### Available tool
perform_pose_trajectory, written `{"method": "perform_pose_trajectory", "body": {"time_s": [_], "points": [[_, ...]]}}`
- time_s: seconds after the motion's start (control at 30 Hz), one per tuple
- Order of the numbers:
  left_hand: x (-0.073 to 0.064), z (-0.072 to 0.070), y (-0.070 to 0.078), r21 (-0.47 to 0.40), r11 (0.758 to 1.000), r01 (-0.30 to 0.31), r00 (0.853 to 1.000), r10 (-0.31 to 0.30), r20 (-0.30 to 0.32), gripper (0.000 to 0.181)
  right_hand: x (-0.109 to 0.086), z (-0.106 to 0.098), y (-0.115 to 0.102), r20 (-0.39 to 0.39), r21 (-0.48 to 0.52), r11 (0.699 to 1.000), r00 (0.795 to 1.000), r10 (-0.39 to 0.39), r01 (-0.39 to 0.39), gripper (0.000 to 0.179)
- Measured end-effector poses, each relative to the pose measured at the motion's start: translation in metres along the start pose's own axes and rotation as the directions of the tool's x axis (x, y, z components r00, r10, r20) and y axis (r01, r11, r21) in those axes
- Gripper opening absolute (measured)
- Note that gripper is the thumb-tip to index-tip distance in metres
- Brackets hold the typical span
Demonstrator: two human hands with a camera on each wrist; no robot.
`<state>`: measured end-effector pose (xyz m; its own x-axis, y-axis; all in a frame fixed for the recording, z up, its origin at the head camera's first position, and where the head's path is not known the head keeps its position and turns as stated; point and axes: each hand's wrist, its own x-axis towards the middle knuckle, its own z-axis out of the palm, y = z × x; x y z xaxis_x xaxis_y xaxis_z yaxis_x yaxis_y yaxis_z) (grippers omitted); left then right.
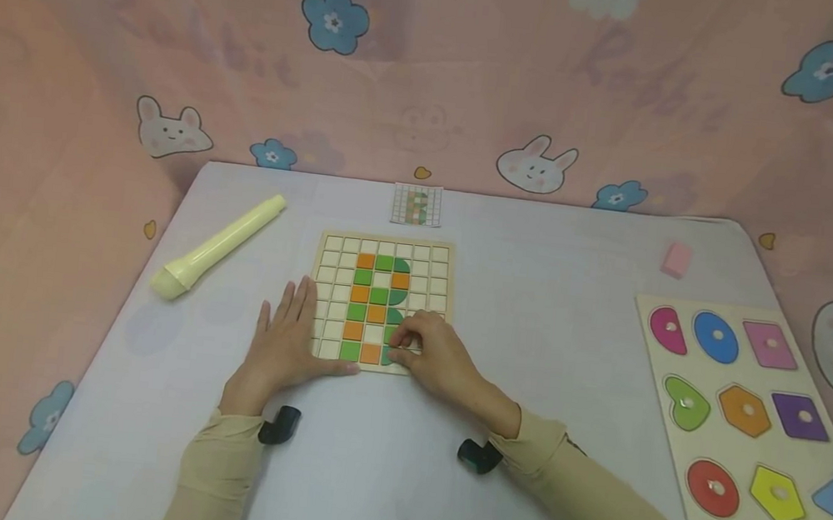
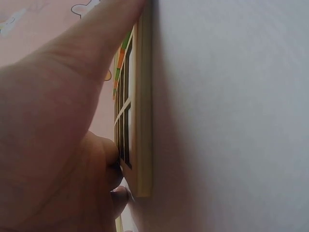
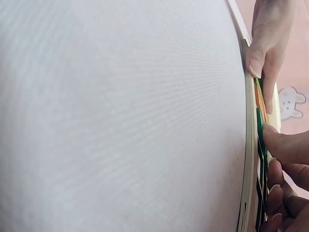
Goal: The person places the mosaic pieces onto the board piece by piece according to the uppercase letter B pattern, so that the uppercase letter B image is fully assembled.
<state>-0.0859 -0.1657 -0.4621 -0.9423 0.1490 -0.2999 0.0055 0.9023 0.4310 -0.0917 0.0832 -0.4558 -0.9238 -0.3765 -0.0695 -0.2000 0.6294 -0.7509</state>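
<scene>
A square wooden grid board [image 1: 326, 312] lies on the table, with orange, green and teal tiles set in its cells in a B-like shape. Some teal tiles have a rounded edge. My left hand [image 1: 287, 350] steadies the board, its fingers straight along the left edge and its thumb by the bottom edge. At the lower right of the pattern, my right hand [image 1: 439, 358] has thumb and curled fingers on a teal rounded tile [image 1: 387, 357] in the bottom row. The right wrist view shows the thumb [image 3: 285, 145] against this tile; the fingers partly hide it.
Behind the board lies a small pattern card [image 1: 417, 206]. A pale yellow tube [image 1: 222, 245] is at the left. On the right are a pink block [image 1: 676, 259] and a knobbed shape puzzle [image 1: 702, 455]. A pink patterned cloth [image 1: 435, 69] hangs behind the table.
</scene>
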Motion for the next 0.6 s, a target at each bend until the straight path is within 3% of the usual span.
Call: {"method": "perform_pose_trajectory", "body": {"time_s": [0.6], "points": [[-0.0014,-0.0025,0.0036,0.010,1.000,0.004,1.000,-0.004,0.003,0.148,0.0007,0.0054,0.0013,-0.050,0.015,1.000,0.999,0.007,-0.007,0.017]]}}
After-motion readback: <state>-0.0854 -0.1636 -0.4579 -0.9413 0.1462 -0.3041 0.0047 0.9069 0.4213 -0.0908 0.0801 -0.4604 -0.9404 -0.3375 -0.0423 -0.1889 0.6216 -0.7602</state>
